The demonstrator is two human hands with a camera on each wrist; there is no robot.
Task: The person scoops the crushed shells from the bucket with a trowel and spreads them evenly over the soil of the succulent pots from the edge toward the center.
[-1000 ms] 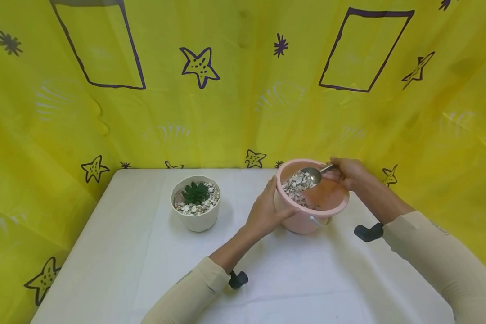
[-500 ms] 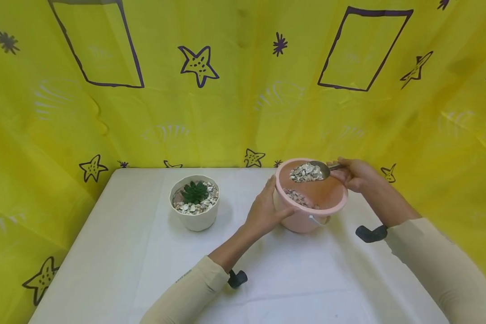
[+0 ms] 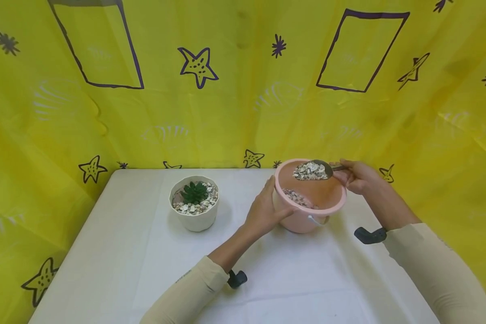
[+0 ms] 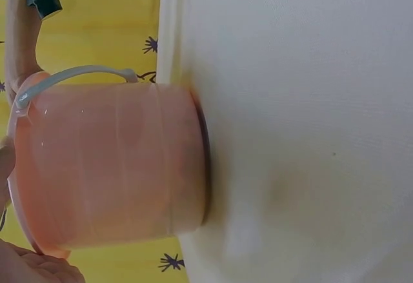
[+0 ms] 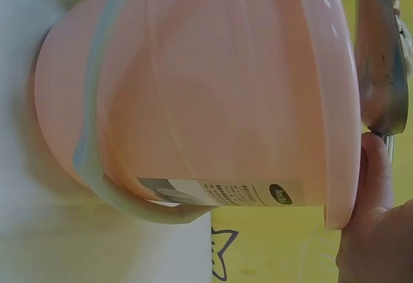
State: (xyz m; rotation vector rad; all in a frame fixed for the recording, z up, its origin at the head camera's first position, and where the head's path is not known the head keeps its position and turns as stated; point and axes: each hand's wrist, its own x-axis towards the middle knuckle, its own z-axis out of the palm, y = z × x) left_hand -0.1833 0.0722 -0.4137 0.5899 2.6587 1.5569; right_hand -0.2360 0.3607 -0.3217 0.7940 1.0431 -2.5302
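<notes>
A pink plastic bucket (image 3: 297, 222) stands upright on the table, with pale gravel (image 3: 298, 198) at the bottom of it. My left hand (image 3: 264, 213) grips its near left side, fingers along the outside and thumb by the rim. My right hand (image 3: 358, 177) pinches the handle of a metal scoop (image 5: 381, 99). The scoop's bowl is heaped with small white and grey gravel (image 3: 311, 171) and lies level, just above the bucket's opening. In the right wrist view the thumb (image 5: 374, 173) sits close beside the bucket's rim.
To the left of the bucket stands a white faceted pot (image 3: 197, 222) with a green succulent (image 3: 194, 192) set in similar gravel. The bucket's pale handle (image 4: 77, 71) hangs down. A yellow patterned curtain (image 3: 227, 112) hangs behind the white table (image 3: 291, 279).
The right hand has lifted the loaded scoop out of the gravel, levelled it and drawn it slightly right. The left hand and the bucket have stayed in place.
</notes>
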